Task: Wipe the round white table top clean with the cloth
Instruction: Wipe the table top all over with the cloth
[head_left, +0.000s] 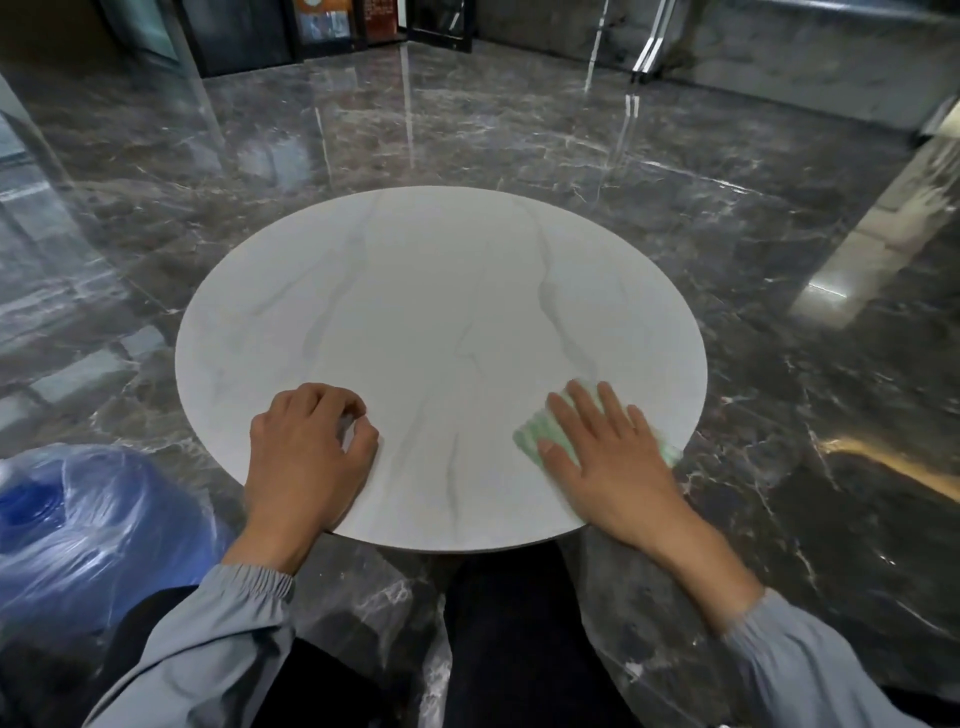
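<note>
The round white table top (441, 312), veined with faint grey, fills the middle of the head view. My right hand (608, 457) lies flat, fingers spread, pressing a pale green cloth (540, 434) onto the table near its front right edge. The cloth shows under the fingers and past the little finger at the rim. My left hand (306, 452) rests near the front left edge with fingers curled loosely, holding nothing.
Dark glossy marble floor (779, 260) surrounds the table. A blue water jug wrapped in clear plastic (78, 525) stands at the lower left. My dark-trousered legs (509, 623) are under the near edge. Glass doors and walls stand far back.
</note>
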